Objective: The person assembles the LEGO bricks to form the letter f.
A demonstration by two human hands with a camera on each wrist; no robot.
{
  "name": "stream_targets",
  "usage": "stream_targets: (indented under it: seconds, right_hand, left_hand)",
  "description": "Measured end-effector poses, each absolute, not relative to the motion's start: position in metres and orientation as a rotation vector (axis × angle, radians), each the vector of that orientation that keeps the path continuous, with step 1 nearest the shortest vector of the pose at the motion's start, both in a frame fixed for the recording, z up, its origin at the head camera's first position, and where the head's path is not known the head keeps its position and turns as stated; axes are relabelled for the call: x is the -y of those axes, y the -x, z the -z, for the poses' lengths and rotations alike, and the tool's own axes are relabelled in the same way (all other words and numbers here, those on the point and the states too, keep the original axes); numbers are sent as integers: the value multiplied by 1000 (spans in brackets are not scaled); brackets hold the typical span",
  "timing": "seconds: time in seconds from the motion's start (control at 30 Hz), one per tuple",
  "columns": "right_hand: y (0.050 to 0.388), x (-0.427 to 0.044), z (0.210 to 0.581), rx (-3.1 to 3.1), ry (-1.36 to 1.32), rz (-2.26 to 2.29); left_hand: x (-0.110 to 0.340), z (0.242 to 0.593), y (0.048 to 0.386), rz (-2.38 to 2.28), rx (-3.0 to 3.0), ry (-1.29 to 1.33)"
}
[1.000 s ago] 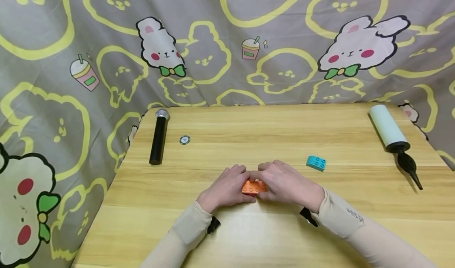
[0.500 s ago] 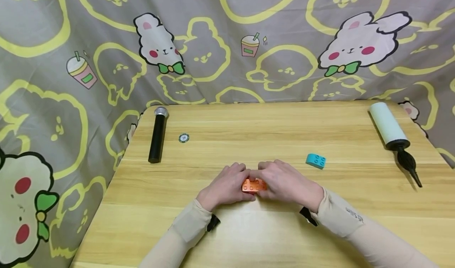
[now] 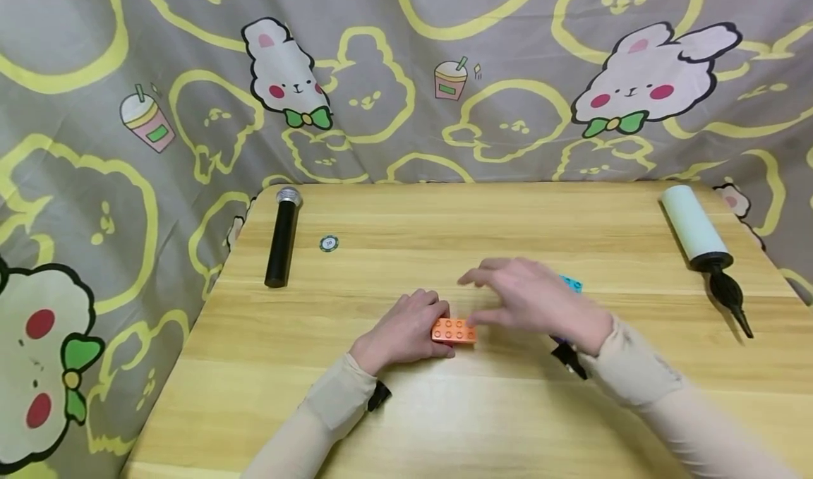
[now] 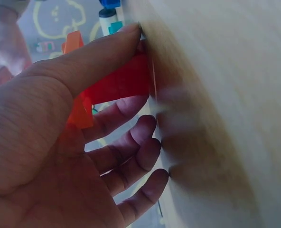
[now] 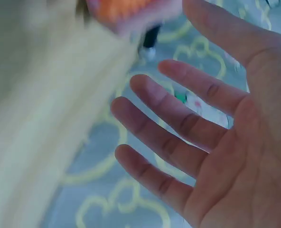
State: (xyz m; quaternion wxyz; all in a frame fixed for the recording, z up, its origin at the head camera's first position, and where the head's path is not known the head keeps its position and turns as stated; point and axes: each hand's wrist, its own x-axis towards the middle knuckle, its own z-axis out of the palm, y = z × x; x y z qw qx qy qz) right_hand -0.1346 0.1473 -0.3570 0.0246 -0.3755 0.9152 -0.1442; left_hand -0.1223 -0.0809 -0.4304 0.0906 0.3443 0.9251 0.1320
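Observation:
An orange toy building brick (image 3: 454, 331) lies studs up near the middle of the table. Under it, in the left wrist view, shows a red brick part (image 4: 124, 80), close to the tabletop. My left hand (image 3: 403, 331) pinches this stack between thumb and index finger; its other fingertips rest at the table. Just to the right, my right hand (image 3: 533, 299) is raised with fingers spread and nothing in them; it is slightly blurred. Behind this hand a teal brick (image 3: 573, 283) is mostly hidden. The right wrist view shows the open palm, with the orange brick (image 5: 121, 7) blurred above.
At the back left lie a black microphone (image 3: 282, 239) and a poker chip (image 3: 329, 243). A pale hand pump (image 3: 695, 228) with a black nozzle lies at the right. A patterned curtain (image 3: 381, 112) hangs behind the wooden table (image 3: 394, 225).
My right hand has let go of the orange brick and moved up and to the right, its fingers spreading, and now covers most of the teal brick. The left hand has stayed in place.

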Motion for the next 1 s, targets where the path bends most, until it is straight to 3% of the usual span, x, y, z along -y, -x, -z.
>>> stream_targets:
  seconds: [0.23, 0.47, 1.0]
  right_hand:
    - [145, -198, 347, -2954, 984, 376]
    - [125, -236, 365, -2878, 876, 331]
    - [111, -262, 408, -2756, 1065, 382]
  left_hand:
    - [81, 430, 121, -379, -2750, -1025]
    - [81, 433, 123, -383, -2750, -1030]
    - [81, 432, 124, -402, -2738, -1024]
